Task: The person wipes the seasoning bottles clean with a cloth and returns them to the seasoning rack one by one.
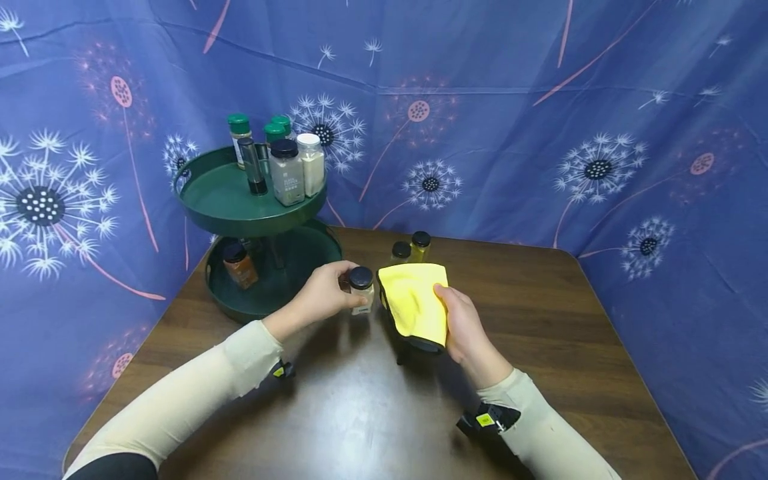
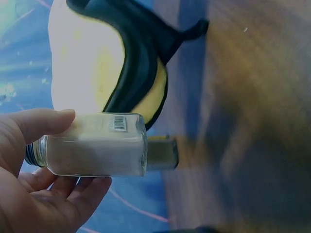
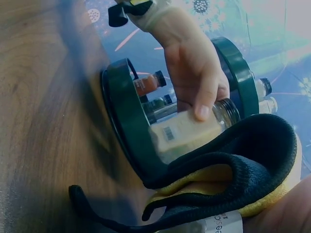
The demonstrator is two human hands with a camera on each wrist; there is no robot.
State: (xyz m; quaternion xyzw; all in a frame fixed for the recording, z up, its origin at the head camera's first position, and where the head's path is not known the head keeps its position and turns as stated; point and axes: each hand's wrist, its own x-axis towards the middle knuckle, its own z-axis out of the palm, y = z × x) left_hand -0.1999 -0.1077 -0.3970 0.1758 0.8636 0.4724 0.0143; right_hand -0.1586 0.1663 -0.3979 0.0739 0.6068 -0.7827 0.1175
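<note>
My left hand (image 1: 321,291) grips a clear square glass jar (image 1: 361,291) with a black lid, pale contents and a barcode label (image 2: 119,123). Thumb and fingers stand on opposite sides of the jar near its lid, and it is held upright over the table. To the right, my right hand (image 1: 467,328) holds a folded yellow cloth (image 1: 414,300) with black edging, thumb on top. Below the cloth in the right wrist view, a white printed label (image 3: 224,223) on something glassy shows close to the palm, mostly hidden. Cloth and jar are side by side.
A two-tier green round rack (image 1: 240,217) stands at left, with green-capped bottles, a dark slim bottle (image 1: 252,167) and pale jars above. An orange-filled jar (image 1: 240,265) sits on its lower tier. Two black-lidded jars (image 1: 421,247) stand behind the cloth near the patterned blue curtain (image 1: 480,133).
</note>
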